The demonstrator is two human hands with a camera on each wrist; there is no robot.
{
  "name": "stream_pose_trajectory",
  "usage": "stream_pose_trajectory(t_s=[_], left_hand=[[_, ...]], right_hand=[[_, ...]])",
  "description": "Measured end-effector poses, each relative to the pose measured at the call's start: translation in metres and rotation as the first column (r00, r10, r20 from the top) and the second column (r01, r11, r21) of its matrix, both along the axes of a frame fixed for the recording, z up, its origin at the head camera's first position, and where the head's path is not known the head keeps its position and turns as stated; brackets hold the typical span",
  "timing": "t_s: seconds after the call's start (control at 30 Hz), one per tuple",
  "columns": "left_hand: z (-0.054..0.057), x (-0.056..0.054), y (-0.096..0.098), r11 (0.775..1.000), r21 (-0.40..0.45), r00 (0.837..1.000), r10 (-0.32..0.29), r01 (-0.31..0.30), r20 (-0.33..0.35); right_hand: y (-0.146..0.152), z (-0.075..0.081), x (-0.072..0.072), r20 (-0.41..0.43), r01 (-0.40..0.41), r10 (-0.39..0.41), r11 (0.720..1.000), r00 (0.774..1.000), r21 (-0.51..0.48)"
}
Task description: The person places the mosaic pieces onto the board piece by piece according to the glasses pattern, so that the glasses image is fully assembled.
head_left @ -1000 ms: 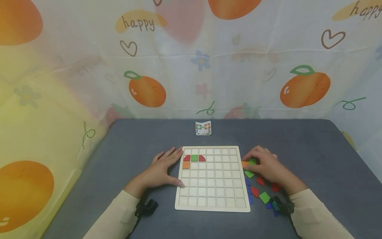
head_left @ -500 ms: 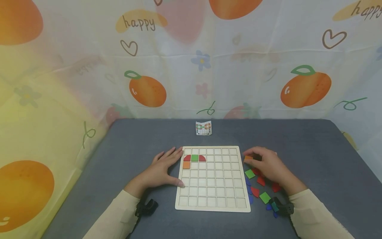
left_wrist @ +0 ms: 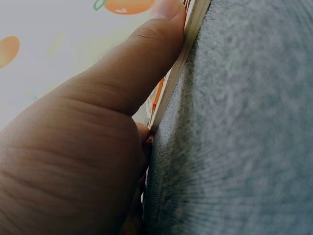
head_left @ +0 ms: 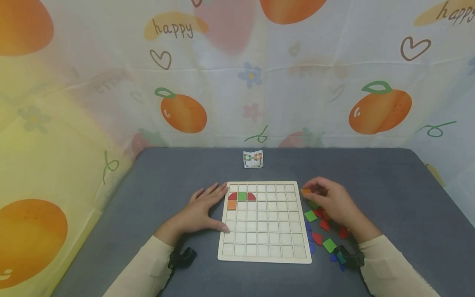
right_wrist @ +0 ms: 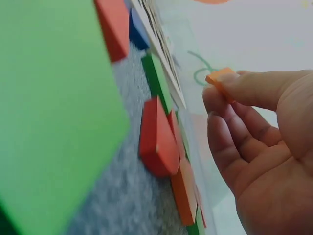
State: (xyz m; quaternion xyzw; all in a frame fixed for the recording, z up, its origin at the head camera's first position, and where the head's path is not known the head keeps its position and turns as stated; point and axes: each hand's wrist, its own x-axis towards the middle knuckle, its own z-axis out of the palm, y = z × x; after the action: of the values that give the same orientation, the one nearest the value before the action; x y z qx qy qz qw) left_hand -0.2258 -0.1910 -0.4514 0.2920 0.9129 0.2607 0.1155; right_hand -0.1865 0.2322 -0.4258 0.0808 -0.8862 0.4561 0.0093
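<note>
A pale wooden grid board (head_left: 266,227) lies on the dark table. Near its upper left sit a green square (head_left: 242,196) between two red rounded pieces (head_left: 251,197), with an orange square (head_left: 231,205) under the left one. My left hand (head_left: 198,213) rests along the board's left edge, fingers spread, thumb tip (left_wrist: 168,9) on the rim. Just off the board's upper right side, my right hand (head_left: 332,203) pinches an orange tile (right_wrist: 222,81) between thumb and fingers, raised above the loose pieces.
Loose green (head_left: 311,215), red (head_left: 317,238) and blue (head_left: 309,226) pieces are scattered right of the board, some under my right hand and wrist. Behind the board lies a small patterned card (head_left: 253,159). A fruit-printed cloth (head_left: 219,82) hangs beyond the table's far edge.
My right hand has lifted the orange tile off the pile of loose pieces and shifted slightly up and away from it. The left hand and the board have stayed put.
</note>
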Motion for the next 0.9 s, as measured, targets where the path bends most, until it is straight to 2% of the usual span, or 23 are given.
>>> stream_pose_trajectory(t_s=[0.5,0.77,0.9], left_hand=[[-0.001,-0.001,0.001,1.0,-0.012,1.0,0.001,-0.001,0.006],[0.001,-0.001,0.0,1.0,-0.01,1.0,-0.003,0.003,0.012],[0.002,0.0,-0.001,1.0,-0.007,1.0,-0.002,0.003,0.016]], right_hand=[[-0.021,0.007,0.005,0.028,-0.038,0.042,0.989,0.999,-0.145],[-0.04,0.003,0.007,0.057,-0.079,0.093,0.974,0.994,-0.21],[-0.049,0.0,0.008,0.082,-0.093,0.112,0.973,0.99,-0.213]])
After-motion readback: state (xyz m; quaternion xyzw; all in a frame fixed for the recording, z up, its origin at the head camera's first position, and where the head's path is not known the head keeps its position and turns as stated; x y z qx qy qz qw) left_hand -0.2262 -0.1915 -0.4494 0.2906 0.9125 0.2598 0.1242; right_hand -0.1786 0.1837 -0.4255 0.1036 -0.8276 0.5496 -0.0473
